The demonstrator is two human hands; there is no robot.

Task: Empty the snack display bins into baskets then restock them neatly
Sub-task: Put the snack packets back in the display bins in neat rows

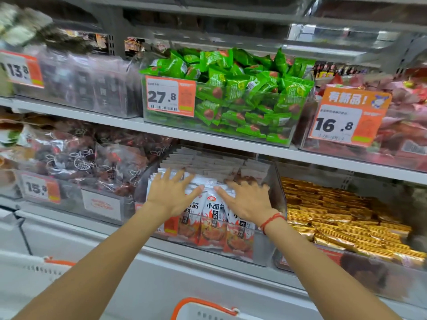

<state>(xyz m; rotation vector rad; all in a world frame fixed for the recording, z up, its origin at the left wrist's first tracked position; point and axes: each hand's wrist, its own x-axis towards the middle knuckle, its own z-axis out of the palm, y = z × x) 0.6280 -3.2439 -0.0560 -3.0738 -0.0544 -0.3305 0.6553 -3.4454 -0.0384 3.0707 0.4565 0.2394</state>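
Middle bin [265,252] holds upright white-red packets [213,225]; left hand [172,197], right hand [248,200] flat on them, fingers spread, gripping nothing. Probably restocking; neighbouring bins full.

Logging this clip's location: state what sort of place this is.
Most likely a snack aisle in a shop: grey tiered shelves, clear plastic bins heaped with green wrapped snacks, and orange-and-white price tags clipped to the bin fronts.
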